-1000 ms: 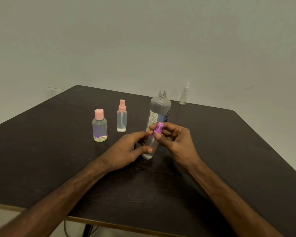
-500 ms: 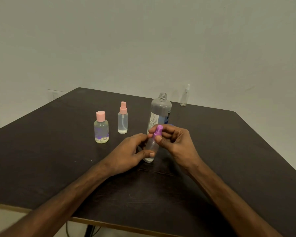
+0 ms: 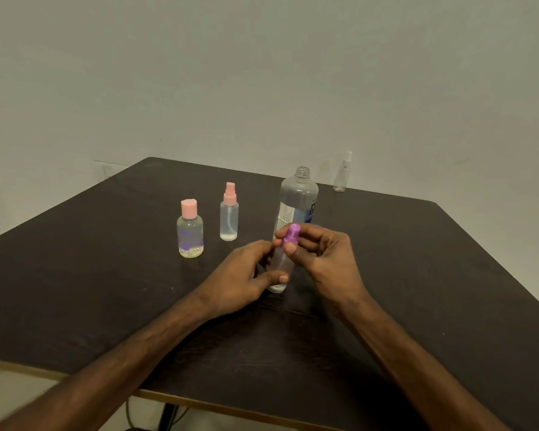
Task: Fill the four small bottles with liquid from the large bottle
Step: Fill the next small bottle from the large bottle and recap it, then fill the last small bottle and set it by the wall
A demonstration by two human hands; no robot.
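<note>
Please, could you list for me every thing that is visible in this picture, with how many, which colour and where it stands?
table: one, dark brown, fills the lower half of the view
wall: one, pale grey-green, behind the table
round small bottle: one, clear with pink cap, left of centre on the table
slim spray bottle: one, clear with pink spray top, right of the round one
large bottle: one, clear with a white and blue label, no cap, behind the hands
clear spray bottle: one, clear, at the far edge of the table
purple-topped spray bottle: one, clear with purple top, between the hands
left hand: one, grips the purple-topped bottle's body
right hand: one, pinches its purple top
</note>
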